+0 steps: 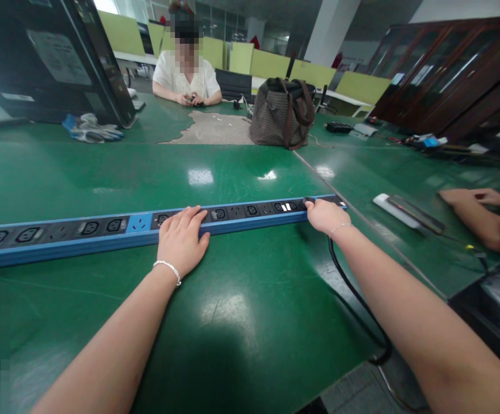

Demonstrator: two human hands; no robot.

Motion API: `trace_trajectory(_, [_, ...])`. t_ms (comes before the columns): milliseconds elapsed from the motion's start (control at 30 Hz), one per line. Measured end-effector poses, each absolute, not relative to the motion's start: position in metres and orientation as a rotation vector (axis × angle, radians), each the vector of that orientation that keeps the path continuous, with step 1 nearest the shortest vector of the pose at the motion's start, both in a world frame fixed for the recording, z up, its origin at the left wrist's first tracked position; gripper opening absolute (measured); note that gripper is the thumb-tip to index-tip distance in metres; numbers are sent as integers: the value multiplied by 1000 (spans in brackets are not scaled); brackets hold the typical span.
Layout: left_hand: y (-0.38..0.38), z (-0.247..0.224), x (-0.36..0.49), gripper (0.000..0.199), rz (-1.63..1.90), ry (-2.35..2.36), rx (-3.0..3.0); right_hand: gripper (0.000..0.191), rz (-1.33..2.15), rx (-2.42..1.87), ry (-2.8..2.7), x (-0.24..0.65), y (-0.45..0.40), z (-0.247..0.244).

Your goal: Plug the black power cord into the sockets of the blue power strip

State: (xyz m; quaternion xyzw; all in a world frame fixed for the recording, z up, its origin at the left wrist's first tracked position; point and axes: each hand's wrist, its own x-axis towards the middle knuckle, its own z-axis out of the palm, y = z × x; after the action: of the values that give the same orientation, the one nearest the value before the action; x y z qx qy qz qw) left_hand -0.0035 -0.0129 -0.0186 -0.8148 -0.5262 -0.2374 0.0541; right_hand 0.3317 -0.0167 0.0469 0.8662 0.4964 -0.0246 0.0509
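A long blue and black power strip point(250, 221) lies across the green table, with rows of sockets facing up and one blue socket point(139, 223) among the black ones. My left hand point(183, 238) rests flat over the strip near its middle, fingers stretched out and holding nothing. Toward the right end, my right hand point(326, 216) is closed around a black plug point(308, 200) at a socket. How deep the plug sits cannot be seen, since my fingers cover most of it. From below that hand a black cable point(348, 276) hangs down past the table edge.
Gloves point(92, 129) lie by a large black case point(55, 57) at far left. A brown bag point(281, 112) stands beyond the strip. One person point(187, 77) sits opposite; another person's arms point(476, 213) rest at right, near a white bar-shaped object point(399, 211).
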Motion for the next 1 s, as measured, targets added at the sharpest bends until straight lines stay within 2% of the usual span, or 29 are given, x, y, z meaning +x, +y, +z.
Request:
trace_trajectory(233, [-13, -18, -4, 44, -731, -1597, -2495, 55, 272, 2560, 1676, 330, -25, 38])
trace_trajectory(1000, [-12, -18, -5, 45, -719, -1592, -2511, 55, 109, 2476, 1668, 338, -14, 48])
